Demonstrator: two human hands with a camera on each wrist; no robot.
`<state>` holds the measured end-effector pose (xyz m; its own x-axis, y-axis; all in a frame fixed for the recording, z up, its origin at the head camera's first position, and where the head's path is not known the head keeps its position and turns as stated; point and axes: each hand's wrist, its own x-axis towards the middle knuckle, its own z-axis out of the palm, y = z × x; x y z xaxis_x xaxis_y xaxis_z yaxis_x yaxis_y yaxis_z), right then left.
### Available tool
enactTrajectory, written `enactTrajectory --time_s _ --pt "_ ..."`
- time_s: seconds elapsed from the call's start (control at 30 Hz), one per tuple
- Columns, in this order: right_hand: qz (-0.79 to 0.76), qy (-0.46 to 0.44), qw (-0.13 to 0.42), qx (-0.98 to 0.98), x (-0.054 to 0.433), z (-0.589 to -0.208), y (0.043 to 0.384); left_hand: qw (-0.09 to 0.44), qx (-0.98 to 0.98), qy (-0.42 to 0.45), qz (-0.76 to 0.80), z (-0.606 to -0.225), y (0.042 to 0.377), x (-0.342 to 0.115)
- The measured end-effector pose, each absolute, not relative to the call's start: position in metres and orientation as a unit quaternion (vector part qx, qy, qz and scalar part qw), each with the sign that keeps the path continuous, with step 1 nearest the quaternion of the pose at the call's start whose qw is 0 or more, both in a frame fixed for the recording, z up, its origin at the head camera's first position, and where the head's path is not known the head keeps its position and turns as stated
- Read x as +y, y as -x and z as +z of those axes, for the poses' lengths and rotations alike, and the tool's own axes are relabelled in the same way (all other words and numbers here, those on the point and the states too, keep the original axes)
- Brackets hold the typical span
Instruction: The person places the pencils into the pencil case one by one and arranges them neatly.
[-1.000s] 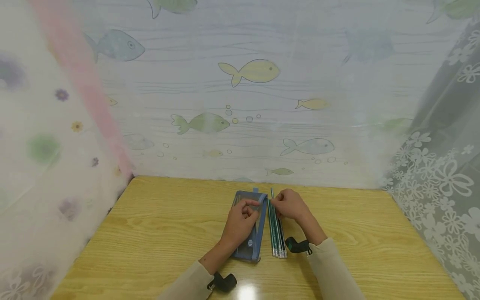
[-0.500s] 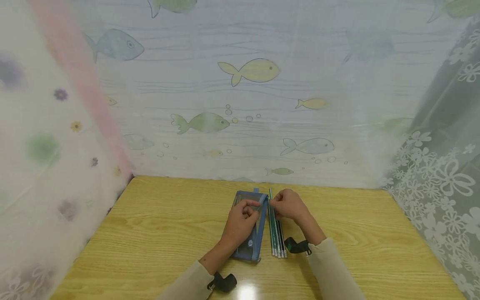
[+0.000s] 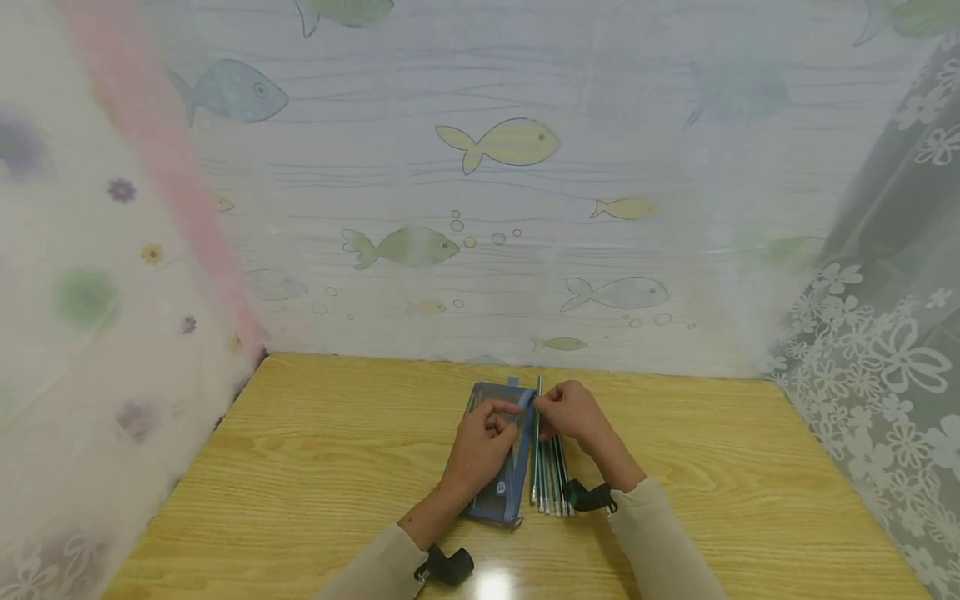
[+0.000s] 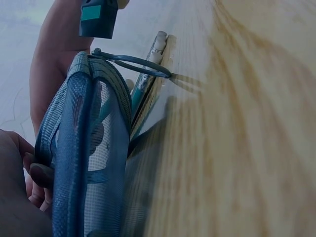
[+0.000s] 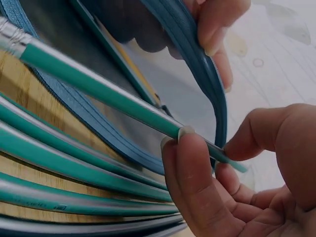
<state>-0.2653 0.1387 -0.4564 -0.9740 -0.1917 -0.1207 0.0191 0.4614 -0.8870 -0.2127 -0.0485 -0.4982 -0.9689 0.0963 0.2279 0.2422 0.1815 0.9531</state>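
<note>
A blue mesh pencil case lies on the table, its zipped side parted in the right wrist view. My left hand pinches the zip edge of that opening between thumb and fingers. Just to the right, my right hand grips a green pencil near its far end, thumb against fingertips. The pencil's eraser end points toward me, and its shaft lies along the case's opening. Several more green and dark pencils lie side by side beneath the right hand. Inside the case, a slim dark-green stick shows.
The wooden table reaches back to a fish-print curtain. A metal zip ring sticks out from the case's near end. Black wrist cameras are strapped to both forearms.
The right hand has drawn one green pencil leftward from the row, closer to the case. My left hand and the case have hardly moved.
</note>
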Motion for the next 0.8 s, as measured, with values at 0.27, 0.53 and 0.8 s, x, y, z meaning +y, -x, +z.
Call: enactTrajectory --time_s 0.27,0.53,0.8 --pt "-0.552 0.028 0.115 0.825 0.132 -0.456 0.262 0.069 -0.760 0.098 -0.639 -0.496 0.211 -0.047" --pt "-0.566 0.037 0.132 0.813 0.126 -0.460 0.260 0.092 -0.754 0.098 -0.643 -0.496 0.212 -0.045" --pt "-0.561 0.046 0.146 0.813 0.122 -0.461 0.259 0.102 -0.762 0.095 -0.632 -0.497 0.215 -0.045"
